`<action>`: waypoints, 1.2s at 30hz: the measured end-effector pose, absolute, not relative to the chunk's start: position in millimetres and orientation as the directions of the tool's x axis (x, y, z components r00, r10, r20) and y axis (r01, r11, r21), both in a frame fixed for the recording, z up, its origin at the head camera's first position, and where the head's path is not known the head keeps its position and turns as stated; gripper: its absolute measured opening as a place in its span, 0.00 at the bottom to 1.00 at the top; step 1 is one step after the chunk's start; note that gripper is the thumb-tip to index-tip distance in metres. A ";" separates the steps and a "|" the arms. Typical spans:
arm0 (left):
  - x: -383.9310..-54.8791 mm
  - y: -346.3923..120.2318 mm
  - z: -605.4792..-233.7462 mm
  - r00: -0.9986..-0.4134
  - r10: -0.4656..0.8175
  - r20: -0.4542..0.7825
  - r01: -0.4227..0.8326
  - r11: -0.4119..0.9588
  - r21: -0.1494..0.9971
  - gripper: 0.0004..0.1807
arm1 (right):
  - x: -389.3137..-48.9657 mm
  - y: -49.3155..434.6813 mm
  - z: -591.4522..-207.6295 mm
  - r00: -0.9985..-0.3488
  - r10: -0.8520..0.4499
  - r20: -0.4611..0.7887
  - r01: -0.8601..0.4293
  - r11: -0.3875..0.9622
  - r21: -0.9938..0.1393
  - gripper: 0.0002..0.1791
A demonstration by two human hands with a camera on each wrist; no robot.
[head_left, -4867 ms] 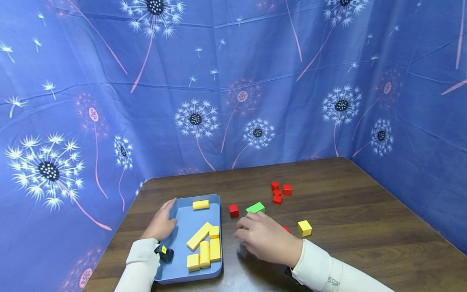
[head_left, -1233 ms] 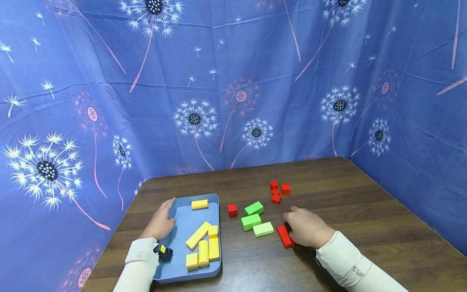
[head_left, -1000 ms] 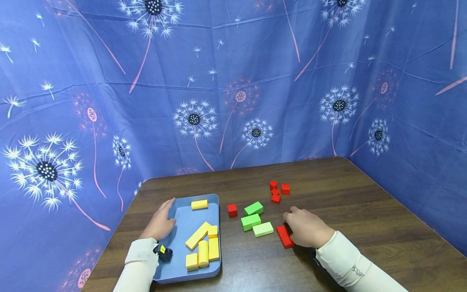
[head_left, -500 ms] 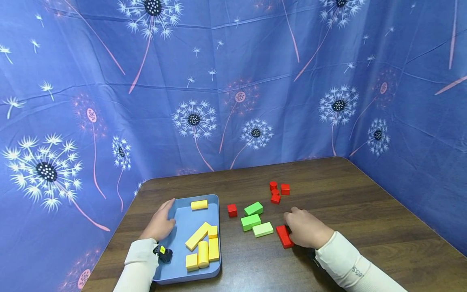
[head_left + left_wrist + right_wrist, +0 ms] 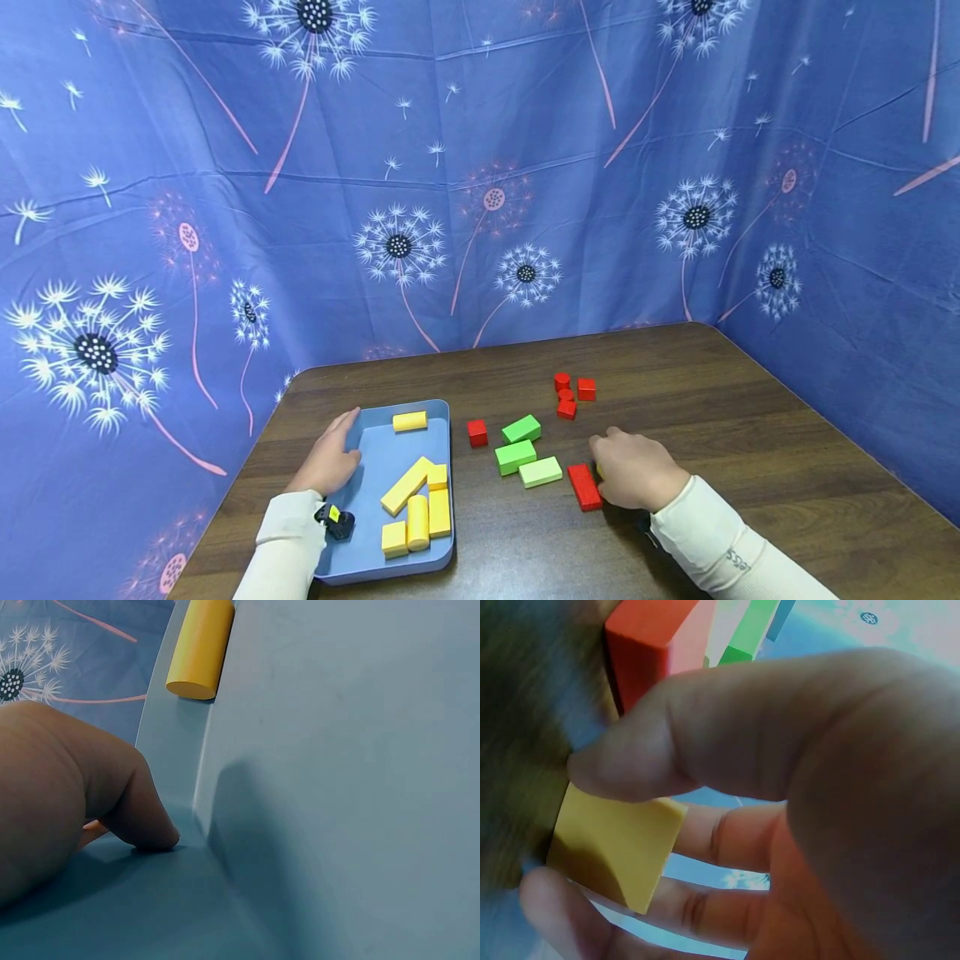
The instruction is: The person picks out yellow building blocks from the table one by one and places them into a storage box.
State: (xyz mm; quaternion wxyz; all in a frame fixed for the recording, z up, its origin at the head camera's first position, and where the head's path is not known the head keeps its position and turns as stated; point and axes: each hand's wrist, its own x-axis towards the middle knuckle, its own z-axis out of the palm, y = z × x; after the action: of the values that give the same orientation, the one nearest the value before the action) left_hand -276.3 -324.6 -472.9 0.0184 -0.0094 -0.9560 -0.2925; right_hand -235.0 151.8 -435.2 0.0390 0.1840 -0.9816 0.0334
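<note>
My right hand [image 5: 637, 471] is on the table's right part, pinching a yellow cube [image 5: 619, 844] between thumb and fingers. Most of that cube is hidden by the hand in the head view. Just left of the hand lies a long red block [image 5: 584, 487]. My left hand [image 5: 327, 458] grips the left wall of a blue tray [image 5: 375, 454], the thumb inside and the fingers along the outer side. Inside the tray are several yellow pieces: a cylinder [image 5: 410, 421] at the far end, and a long block [image 5: 406, 485] among others nearer me.
Left of the red block lie a pale green block [image 5: 540, 472] and two bright green blocks, one [image 5: 515, 457] in front. A red cube [image 5: 477, 432] sits beside the tray. Several small red pieces [image 5: 566, 409] cluster farther back. A blue dandelion curtain [image 5: 480, 167] hangs behind the wooden table [image 5: 720, 417].
Since the oldest frame my right hand has left the green blocks and moved right to the yellow cube. Lately it has shifted slightly rightward, off the red block. My left hand stays put.
</note>
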 end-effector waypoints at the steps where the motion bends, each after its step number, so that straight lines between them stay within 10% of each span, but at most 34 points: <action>1: -276.3 -324.6 -473.0 -0.999 0.007 0.041 0.029 0.828 0.560 0.41 | -235.4 151.7 -435.5 -0.929 -0.359 0.090 -0.365 0.929 -0.055 0.14; 36: -280.1 -328.5 -478.7 -0.997 0.024 0.076 0.062 0.832 0.552 0.42 | -245.7 139.9 -430.4 -0.885 -0.406 0.226 -0.445 0.881 -0.161 0.11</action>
State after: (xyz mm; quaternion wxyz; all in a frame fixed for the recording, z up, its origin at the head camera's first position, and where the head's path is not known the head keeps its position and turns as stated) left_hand -280.1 -328.5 -478.7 0.0332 -0.0224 -0.9564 -0.2894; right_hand -245.7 139.9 -430.4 0.0934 0.2204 -0.9653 0.1047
